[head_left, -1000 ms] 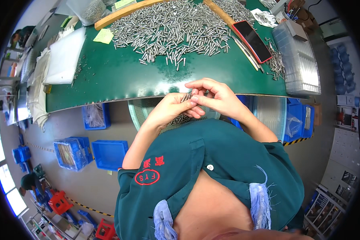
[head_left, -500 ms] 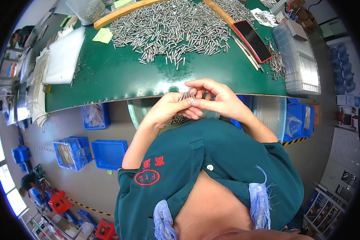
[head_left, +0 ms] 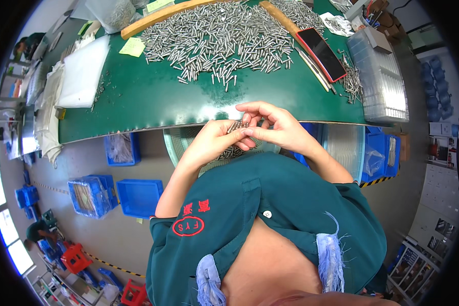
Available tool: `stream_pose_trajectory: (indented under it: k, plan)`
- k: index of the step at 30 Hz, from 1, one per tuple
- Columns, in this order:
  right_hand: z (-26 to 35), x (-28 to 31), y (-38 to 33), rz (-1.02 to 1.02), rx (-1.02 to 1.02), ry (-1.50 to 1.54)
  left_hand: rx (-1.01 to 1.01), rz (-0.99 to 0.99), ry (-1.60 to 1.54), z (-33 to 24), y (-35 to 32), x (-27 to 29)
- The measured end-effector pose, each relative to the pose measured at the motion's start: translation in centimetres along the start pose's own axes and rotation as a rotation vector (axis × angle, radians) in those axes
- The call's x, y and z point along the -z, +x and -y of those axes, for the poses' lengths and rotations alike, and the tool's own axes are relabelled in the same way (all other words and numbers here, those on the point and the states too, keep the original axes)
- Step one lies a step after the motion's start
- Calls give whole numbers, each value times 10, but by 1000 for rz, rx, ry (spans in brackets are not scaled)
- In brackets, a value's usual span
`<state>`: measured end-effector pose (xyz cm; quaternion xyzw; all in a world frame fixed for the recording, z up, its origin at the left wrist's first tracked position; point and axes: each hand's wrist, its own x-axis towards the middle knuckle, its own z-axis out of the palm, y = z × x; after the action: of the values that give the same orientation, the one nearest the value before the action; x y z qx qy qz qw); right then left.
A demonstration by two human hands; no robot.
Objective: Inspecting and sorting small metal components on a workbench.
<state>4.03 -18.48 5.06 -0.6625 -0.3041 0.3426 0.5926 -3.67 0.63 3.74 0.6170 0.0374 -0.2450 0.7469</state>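
Note:
Several small metal pins [head_left: 235, 126] lie in my left hand [head_left: 217, 137], its fingers curled round them and its thumb across them. My right hand [head_left: 275, 126] meets it from the right, thumb and fingertips pinching at the ends of the same pins. Both hands are just off the table's near edge. Beneath them a pale green basket [head_left: 174, 148] holds more pins, partly hidden by my hands and shirt. Beyond, a large heap of the same silvery pins [head_left: 219, 38] spreads over the green table [head_left: 153, 102].
Two wooden strips [head_left: 158, 18] border the heap. A red-edged phone [head_left: 321, 53] lies at right beside thin rods [head_left: 315, 71] and a smaller metal pile [head_left: 351, 79]. Clear plastic trays [head_left: 385, 76] stand far right; white sheets [head_left: 82, 71] lie left. Blue bins [head_left: 140, 196] sit on the floor.
My hands stay nearly in place. The fingers shift slightly, and the pins in them now lean more to one side.

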Motion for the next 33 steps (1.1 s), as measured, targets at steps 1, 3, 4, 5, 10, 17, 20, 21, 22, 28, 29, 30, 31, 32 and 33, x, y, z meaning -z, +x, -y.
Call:
stream_pose_trajectory:
  k: [1,3,4,5,10,17,20,21,22,28,29,30,31,32,33]
  plan:
    - [0,0,0,0,1,0,7,-7,7,0,0,0]
    - [1,-2,1,-17,20,-15,8,0,-6,1,1,1]
    - [1,-3,2,-16,21,-16,10,7,-20,2,1,2]
    - [1,-4,3,-29,30,-60,10,7,-20,3,1,2]
    - [-13,-7,8,-48,75,-179,-67,-47,270,1,-3,-3]
    - [-24,0,12,-6,-334,647,-91,21,50,0,-14,9]
    - [-29,0,11,-23,-412,936,-160,-30,107,-2,-21,25]
    - [-27,0,10,-22,-435,991,-165,-51,88,-1,-22,29]
    - [-26,-1,9,-19,-459,1048,-170,-73,71,0,-24,34]
    - [-21,-2,9,126,-374,257,-204,-58,9,-6,-28,40]
    - [-18,-6,9,124,-231,275,-190,-45,14,-6,-27,39]
    - [-21,-8,11,132,-229,276,-193,-54,16,-6,-27,38]
    - [-26,-9,11,84,-165,313,-193,-56,16,-6,-26,37]
    - [-28,-10,12,36,-100,351,-180,-37,10,-7,-25,36]
    - [-27,-6,13,44,-95,331,-166,-19,5,-8,-25,34]
